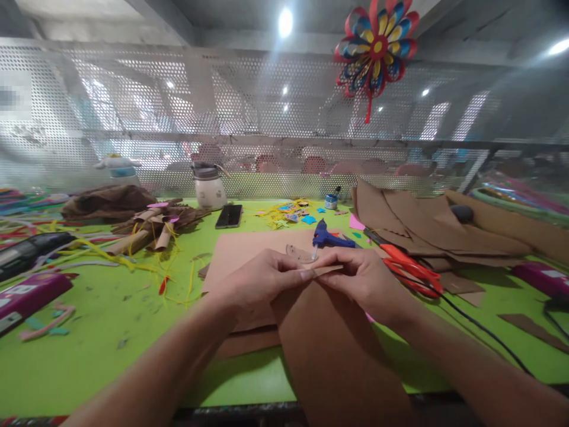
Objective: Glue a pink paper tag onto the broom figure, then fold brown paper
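Both hands hold the brown paper sheet (329, 344) at its far edge, near centre of the green bench (111, 308). Left hand (262, 281) and right hand (367, 279) are closed in pinches. The sheet looks light, thin, floppy, easily creased; edge grips suit it.

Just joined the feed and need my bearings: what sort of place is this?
Probably a craft workshop bench: brown paper sheets, a blue glue gun and red scissors lie on a green table, with a paper pinwheel hung above.
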A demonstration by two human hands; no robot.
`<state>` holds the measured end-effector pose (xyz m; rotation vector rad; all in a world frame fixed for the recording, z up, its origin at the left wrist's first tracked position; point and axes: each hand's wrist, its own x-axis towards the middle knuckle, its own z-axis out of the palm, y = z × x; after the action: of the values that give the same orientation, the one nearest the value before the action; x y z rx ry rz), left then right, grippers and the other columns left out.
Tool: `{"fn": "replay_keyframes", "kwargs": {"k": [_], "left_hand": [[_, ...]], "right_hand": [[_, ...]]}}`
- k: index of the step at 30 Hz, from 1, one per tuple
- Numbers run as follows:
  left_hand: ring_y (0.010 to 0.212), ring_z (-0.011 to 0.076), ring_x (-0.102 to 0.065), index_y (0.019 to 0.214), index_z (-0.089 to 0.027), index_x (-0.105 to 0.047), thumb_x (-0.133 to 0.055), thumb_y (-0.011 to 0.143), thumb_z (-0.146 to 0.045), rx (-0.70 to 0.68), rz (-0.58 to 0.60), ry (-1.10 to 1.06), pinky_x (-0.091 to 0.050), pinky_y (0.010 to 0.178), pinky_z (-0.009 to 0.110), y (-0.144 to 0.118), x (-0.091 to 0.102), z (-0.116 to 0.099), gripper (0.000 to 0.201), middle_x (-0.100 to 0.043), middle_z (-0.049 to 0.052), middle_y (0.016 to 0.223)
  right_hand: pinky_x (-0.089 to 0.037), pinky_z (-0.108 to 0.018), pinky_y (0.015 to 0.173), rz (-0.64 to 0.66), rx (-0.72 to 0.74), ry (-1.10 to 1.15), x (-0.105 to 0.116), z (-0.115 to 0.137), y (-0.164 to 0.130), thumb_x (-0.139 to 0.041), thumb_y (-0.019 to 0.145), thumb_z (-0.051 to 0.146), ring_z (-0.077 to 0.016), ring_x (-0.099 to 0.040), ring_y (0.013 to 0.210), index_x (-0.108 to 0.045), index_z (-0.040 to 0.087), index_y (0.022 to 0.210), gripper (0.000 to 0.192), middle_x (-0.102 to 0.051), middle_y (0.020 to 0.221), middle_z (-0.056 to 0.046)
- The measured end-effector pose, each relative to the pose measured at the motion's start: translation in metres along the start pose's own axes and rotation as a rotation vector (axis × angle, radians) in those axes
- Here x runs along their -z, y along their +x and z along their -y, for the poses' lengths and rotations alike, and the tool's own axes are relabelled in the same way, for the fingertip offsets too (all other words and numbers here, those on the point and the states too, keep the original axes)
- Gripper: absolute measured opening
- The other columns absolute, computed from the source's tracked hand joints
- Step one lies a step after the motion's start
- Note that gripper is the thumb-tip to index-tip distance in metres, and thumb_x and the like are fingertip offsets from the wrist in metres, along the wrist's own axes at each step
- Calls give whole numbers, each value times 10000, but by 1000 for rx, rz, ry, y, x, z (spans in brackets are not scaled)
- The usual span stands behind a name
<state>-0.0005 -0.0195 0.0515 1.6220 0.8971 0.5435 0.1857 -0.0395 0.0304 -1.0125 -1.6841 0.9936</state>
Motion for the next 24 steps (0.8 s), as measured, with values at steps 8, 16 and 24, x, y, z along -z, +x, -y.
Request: {"fn": "replay_keyframes", "kwargs": {"k": [8,16,24], "left_hand": [[641,104,-477,735,-138,-648,-572,786,-454,-33,30,62,-350,573,206,-1,-1,-4,328,-604,-3,705],[581,76,-392,697,-142,-597,-522,831,-424,-116,49,177,-315,556,192,-4,-1,-8,321,-502,-40,622],[608,93,-412,730,-146,-583,-500,831,-459,-127,44,238,-333,572,200,-5,3,-9,339,-502,-27,639]], "right_hand": [[-430,-278,679,38,-77,159,1,-1,0,-680,717,314,-151,-563,732,-661,141,754,177,-628,752,-34],[-439,-278,713,116,-64,221,8,-5,3,-689,720,292,-142,-563,759,-702,150,801,164,-648,788,-35],[-456,-288,716,123,-31,127,15,1,4,-676,731,318,-149,-581,760,-717,158,793,176,-670,796,-42]]}}
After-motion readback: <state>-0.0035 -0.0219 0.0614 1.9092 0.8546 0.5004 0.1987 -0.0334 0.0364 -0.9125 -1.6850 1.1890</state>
